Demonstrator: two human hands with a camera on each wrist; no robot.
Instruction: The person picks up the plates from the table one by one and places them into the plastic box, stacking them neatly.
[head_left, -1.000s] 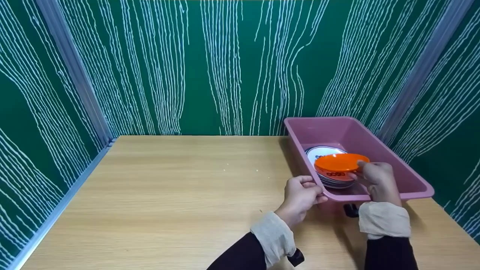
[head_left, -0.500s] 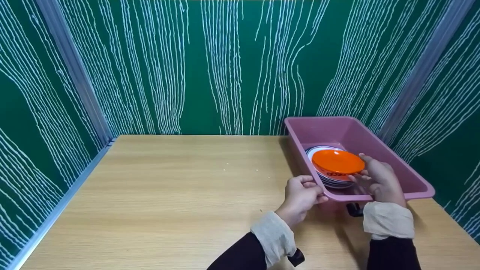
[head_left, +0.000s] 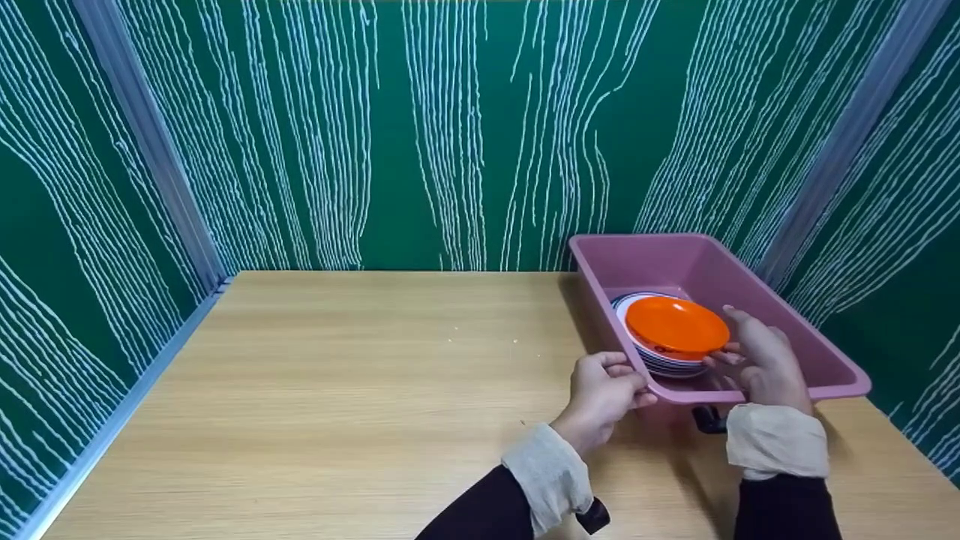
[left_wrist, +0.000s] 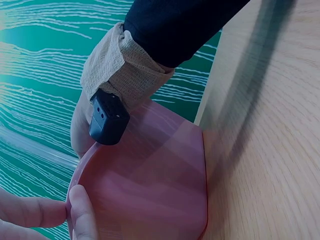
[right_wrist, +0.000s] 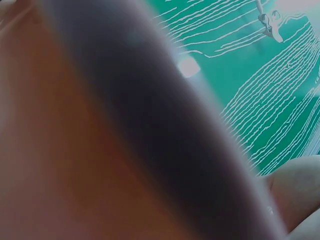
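In the head view a pink plastic tub (head_left: 645, 262) stands at the right of the table. My left hand (head_left: 604, 397) pinches the tub's near left corner rim; the left wrist view shows its fingers (left_wrist: 82, 212) on either side of the rim. Inside the tub, an orange plate (head_left: 677, 325) lies on top of a stack of white-rimmed plates (head_left: 667, 367). Beside the orange plate's right edge is my right hand (head_left: 769, 364), thumb lifted away and fingers loosely spread. Whether its fingertips touch the plate, I cannot tell. A blurred tub rim (right_wrist: 165, 140) fills much of the right wrist view.
The wooden table (head_left: 337, 390) stretches to the left of the tub, with a few tiny white specks on it. Green walls (head_left: 412, 150) with white line patterns enclose the back and sides, with metal posts (head_left: 142, 127) at the corners.
The orange plate has come down flatter onto the stack. My right hand has let go of its edge and drawn slightly right. My left hand stays on the rim.
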